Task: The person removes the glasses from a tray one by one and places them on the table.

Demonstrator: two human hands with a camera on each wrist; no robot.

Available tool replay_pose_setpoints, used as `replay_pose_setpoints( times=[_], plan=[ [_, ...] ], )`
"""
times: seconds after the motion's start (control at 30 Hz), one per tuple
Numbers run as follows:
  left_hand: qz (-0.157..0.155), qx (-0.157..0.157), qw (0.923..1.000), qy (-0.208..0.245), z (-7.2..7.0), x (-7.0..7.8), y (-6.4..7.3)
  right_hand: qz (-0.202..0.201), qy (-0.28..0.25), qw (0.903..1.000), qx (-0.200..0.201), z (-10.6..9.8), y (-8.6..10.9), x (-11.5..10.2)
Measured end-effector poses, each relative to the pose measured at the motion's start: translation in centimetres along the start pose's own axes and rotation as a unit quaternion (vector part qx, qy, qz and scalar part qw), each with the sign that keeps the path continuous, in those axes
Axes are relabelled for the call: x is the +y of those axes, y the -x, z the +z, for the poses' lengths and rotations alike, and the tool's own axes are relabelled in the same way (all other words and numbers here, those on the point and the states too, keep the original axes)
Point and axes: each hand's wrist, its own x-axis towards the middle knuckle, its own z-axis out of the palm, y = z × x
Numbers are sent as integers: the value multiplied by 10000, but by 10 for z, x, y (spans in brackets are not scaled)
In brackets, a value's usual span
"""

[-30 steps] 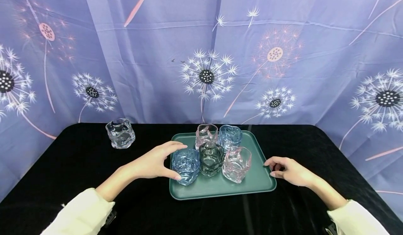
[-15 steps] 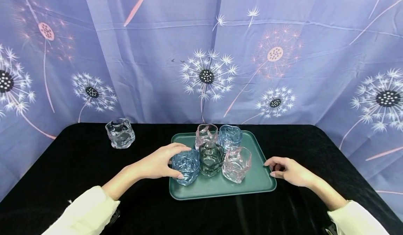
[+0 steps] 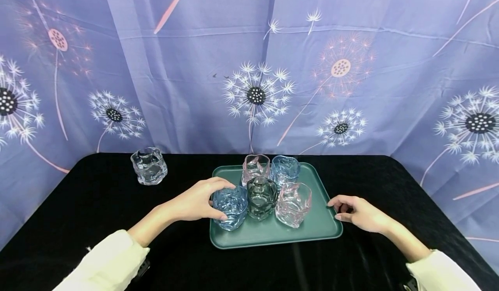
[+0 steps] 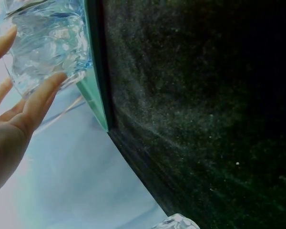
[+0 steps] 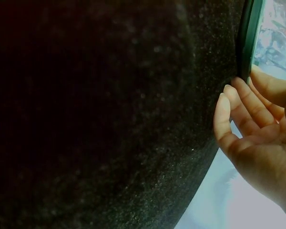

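Note:
A green tray (image 3: 273, 238) carries several wavy-walled glasses. At its left end my left hand (image 3: 199, 200) holds a blue glass (image 3: 231, 208), thumb at the near side and index finger by the rim. The left wrist view shows this blue glass (image 4: 52, 43) between the spread fingers and thumb; some contact points are hidden. Right of it stands a dark grey glass (image 3: 262, 198), then a pink glass (image 3: 293, 204). My right hand (image 3: 360, 213) has bent fingers at the tray's right rim. In the right wrist view, thumb and fingertips meet at the tray edge (image 5: 250, 28).
A second pink glass (image 3: 255, 167) and a second blue glass (image 3: 285, 169) stand at the tray's back. A clear glass (image 3: 149, 165) stands apart at the back left of the black-covered table (image 3: 187, 256). A dandelion-patterned curtain (image 3: 187, 87) hangs behind.
Compared with a second ago, my left hand has shifted slightly right and closed in round the blue glass. My right hand, the tray and the glasses have kept their places.

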Motion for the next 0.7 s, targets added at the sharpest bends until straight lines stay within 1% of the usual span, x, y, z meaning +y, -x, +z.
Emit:
replay_pose_setpoints(
  times=[0.27,0.5,0.7],
  plan=[
    [29,196,9997,-132,1,1,0,16,-45,10000,-43,-1,0,-2],
    [46,267,9986,-456,1,1,1,-1,-24,10000,-24,-1,-1,-2],
    [84,280,9983,-505,-1,2,1,11,-69,10000,-39,-1,0,-1]
  ],
)
